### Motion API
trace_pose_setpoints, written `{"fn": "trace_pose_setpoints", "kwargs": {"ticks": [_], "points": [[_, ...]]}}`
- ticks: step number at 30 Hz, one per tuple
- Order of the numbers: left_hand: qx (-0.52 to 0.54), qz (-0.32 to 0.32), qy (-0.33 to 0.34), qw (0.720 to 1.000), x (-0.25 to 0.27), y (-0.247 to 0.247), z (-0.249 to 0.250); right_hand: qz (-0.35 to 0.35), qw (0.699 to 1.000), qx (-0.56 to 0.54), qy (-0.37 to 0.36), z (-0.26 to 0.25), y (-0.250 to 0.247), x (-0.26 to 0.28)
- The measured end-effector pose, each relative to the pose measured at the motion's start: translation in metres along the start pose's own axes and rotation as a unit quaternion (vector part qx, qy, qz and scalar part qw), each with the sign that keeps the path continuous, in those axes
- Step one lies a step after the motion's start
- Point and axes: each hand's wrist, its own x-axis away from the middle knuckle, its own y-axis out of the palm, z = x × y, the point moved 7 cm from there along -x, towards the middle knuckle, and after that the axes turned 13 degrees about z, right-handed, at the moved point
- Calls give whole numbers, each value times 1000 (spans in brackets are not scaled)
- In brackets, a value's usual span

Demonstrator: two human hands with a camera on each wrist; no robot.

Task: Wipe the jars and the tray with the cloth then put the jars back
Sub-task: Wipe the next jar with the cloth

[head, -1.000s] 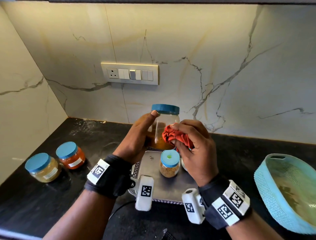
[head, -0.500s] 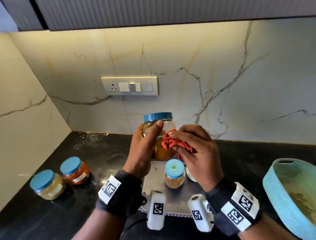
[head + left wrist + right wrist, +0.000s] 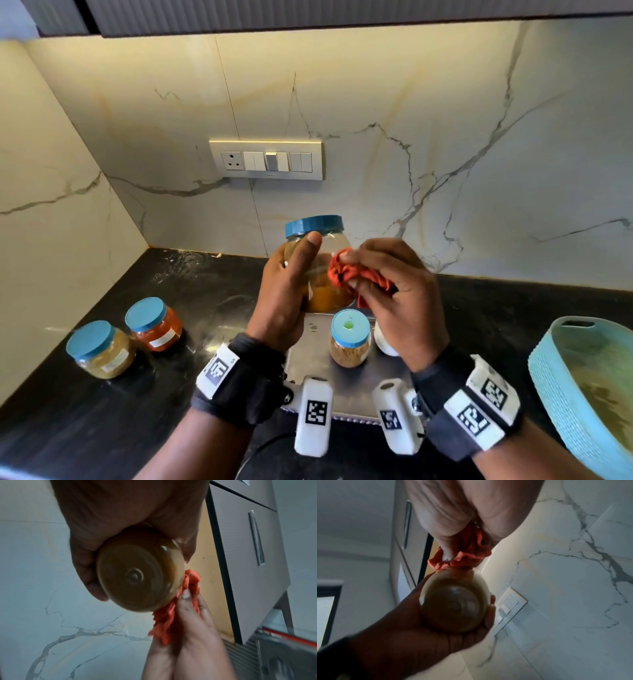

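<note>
**benchwatcher:** What am I looking at, biggest stuff first?

**me (on the remote feed):** Black counter point(image 3: 102, 428), with the steel tray point(image 3: 349, 387) sitting straight below both hands. Off to the right of the right hand there's a teal basket point(image 3: 561, 383). Well out to the left of the left hand, two blue-lidded jars stand on the counter, a yellowish one point(image 3: 99, 346) and an orange one point(image 3: 154, 323), touching or nearly. On the tray, just under the right hand, is a small brown-filled jar point(image 3: 350, 339), plus something white mostly hidden behind that hand.

**benchwatcher:** And the hands?

**me:** Left hand point(image 3: 286, 301) is wrapped around the big jar point(image 3: 317, 270), thumb up near the blue lid, holding it in the air above the tray's far edge. Jar's long axis is upright, maybe a hair tilted. Right hand point(image 3: 397, 298) is bunched tight on the red cloth point(image 3: 346, 274), and the cloth presses the jar's side facing that hand. Wrist cams show the wad against the lower wall, near the base.

**benchwatcher:** Next?

**me:** My guess: the covered left side hasn't been reachable, so the jar needs turning about its upright axis.
</note>
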Motion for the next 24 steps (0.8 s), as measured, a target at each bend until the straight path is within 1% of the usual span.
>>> {"fn": "trace_pose_setpoints", "kwargs": {"ticks": [3,4,5,6,10,11,13,17,20,22,24], "points": [[17,6,-20,1000,2,-7,-1,-61,993,39,-94,-16,3,27],[17,0,-25,1000,4,-8,-2,-72,990,39,-116,-17,2,30],[15,-7,-29,999,6,-6,-3,-75,989,38,-123,-17,0,27],[10,-11,-32,999,9,-5,-4,-69,990,35,-115,-13,-1,20],[-11,-36,-28,999,15,5,-8,0,1000,-18,13,10,-5,-16],[-10,-40,-31,999,15,5,-8,9,999,-33,29,13,-5,-21],[3,-45,-35,998,12,5,-3,-1,999,-38,22,10,-5,-21],[47,-38,-56,997,7,-1,6,-51,998,-3,-40,-11,-2,10],[45,-41,-66,996,10,0,3,-48,997,-6,-62,-14,-3,15],[25,-65,-53,996,15,7,4,-18,998,-37,-37,-9,-8,2],[3,-91,-32,995,18,13,6,5,998,-65,12,4,-10,-15]]}}
